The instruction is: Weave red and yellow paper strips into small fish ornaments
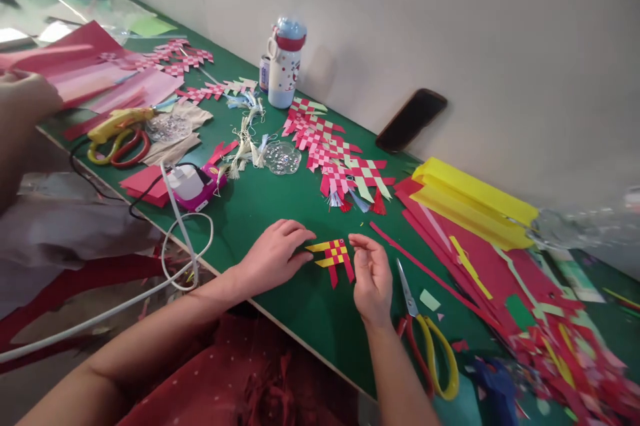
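Note:
A small woven paper fish (336, 253) in red and yellow lies on the green table, with loose strip ends toward the left and bottom. My left hand (277, 256) is at its left side, thumb and forefinger apart around the yellow strip ends. My right hand (373, 276) is beside the fish's right corner, where a tiny round eye shows. Its fingers are curled and drawn together; whatever is between the fingertips is too small to make out. To the right of that hand lie scissors (425, 339) with red and yellow handles, blades pointing away from me.
Several finished woven fish (333, 146) overlap near the wall. Around them are a dish of eyes (283, 158), tassels (245, 146), a bottle (287, 66), and a phone (411, 119). Paper scraps (560, 346) heap at right. Another person's hand (30, 96) is at left, near a glue gun (120, 123).

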Demonstrator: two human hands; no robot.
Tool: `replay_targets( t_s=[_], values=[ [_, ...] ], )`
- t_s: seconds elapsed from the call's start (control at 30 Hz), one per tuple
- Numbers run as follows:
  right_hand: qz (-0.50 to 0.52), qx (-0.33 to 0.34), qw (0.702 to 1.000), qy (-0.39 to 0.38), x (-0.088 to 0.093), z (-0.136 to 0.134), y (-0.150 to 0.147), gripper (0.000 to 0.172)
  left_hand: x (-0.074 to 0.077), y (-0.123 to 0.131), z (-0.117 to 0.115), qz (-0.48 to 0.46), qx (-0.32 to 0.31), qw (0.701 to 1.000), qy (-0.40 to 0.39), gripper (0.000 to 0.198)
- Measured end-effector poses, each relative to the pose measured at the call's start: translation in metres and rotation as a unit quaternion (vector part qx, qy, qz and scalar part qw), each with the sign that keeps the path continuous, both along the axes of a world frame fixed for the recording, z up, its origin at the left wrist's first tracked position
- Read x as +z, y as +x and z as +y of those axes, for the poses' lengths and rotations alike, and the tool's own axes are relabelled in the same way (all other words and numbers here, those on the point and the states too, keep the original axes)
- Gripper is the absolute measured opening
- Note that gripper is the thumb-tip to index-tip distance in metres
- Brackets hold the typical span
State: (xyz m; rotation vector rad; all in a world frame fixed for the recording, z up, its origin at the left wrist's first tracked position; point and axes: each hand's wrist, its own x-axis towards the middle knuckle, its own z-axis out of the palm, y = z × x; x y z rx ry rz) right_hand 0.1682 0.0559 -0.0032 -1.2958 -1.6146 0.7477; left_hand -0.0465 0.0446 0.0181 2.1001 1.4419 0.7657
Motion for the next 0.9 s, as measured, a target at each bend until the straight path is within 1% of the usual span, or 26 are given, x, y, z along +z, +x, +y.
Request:
replay_targets(
  t_s=[0.1, 0.23, 0.33, 0.43, 0.5, 0.6, 0.7, 0.77, 0.83, 0.9],
  values=[
    [0.063, 0.003, 0.998, -0.011, 0.004, 0.0, 0.002, 0.026, 0.009, 0.021, 0.017, -0.01, 0.003, 0.998, -0.058, 0.04],
    [0.13, 0.026, 0.991, -0.019, 0.009, -0.003, 0.005, 0.027, 0.017, 0.043, 0.035, -0.033, -0.027, 0.994, -0.102, 0.049],
    [0.168, 0.035, 0.985, -0.018, 0.018, -0.006, 0.005, 0.026, 0.019, 0.052, 0.04, -0.07, -0.054, 0.984, -0.153, 0.054],
    [0.202, 0.027, 0.979, -0.018, 0.03, -0.007, 0.009, 0.026, 0.019, 0.054, 0.038, -0.129, -0.077, 0.965, -0.214, 0.048],
    [0.231, -0.001, 0.973, -0.011, 0.039, -0.008, 0.017, 0.026, 0.019, 0.053, 0.036, -0.18, -0.089, 0.946, -0.253, 0.04],
    [0.287, -0.081, 0.954, 0.024, 0.052, -0.008, 0.041, 0.025, 0.022, 0.049, 0.032, -0.259, -0.115, 0.903, -0.322, 0.032],
    [0.331, -0.159, 0.927, 0.074, 0.065, -0.012, 0.074, 0.024, 0.025, 0.045, 0.027, -0.319, -0.123, 0.857, -0.386, 0.039],
    [0.344, -0.193, 0.914, 0.097, 0.07, -0.017, 0.094, 0.026, 0.026, 0.044, 0.024, -0.343, -0.12, 0.835, -0.412, 0.044],
    [0.339, -0.21, 0.912, 0.096, 0.071, -0.022, 0.105, 0.028, 0.025, 0.045, 0.022, -0.364, -0.119, 0.816, -0.433, 0.045],
    [0.32, -0.205, 0.922, 0.07, 0.067, -0.028, 0.107, 0.03, 0.023, 0.047, 0.021, -0.388, -0.109, 0.796, -0.451, 0.045]
  ],
)
